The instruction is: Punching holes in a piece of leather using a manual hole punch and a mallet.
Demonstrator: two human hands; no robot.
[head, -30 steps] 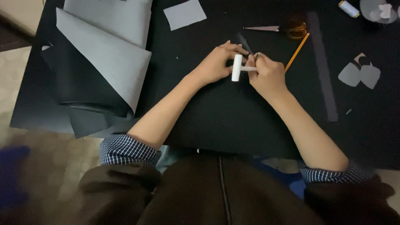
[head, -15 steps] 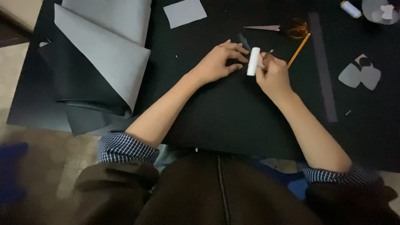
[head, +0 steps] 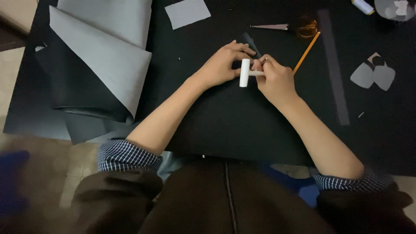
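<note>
Hidden or unclear: the dark strip [head: 251, 43] under the left hand's fingers is black on black and hard to tell apart from the sheet below; the fingertips of both hands are partly covered by the tool and by each other. Top right of the frame is cut off, so the round grey dish [head: 396, 8] shows only in part.
Left hand [head: 223, 65]: lies palm down on the black sheet [head: 234, 125], fingers spread flat and pressing near the strip, holding nothing that can be made out.
Right hand [head: 275, 80]: curled closed around the short stem of a white T-shaped roller [head: 245, 72], knuckles up.
Roller position: centre of the frame, its white cylinder upright in the picture, just beside the left fingertips and between the two hands, down on the sheet.
Near the right hand: an orange pencil [head: 306, 52] lies slanted just above and right of it; scissors [head: 288, 27] lie further up.
Containers: the dish holds pale scraps, too small to tell.
Elsewhere on the worktop [head: 390, 130]: folded grey sheets [head: 99, 60] at upper left, a small grey rectangle [head: 187, 13] at top, grey cut shapes [head: 372, 74] at right.
</note>
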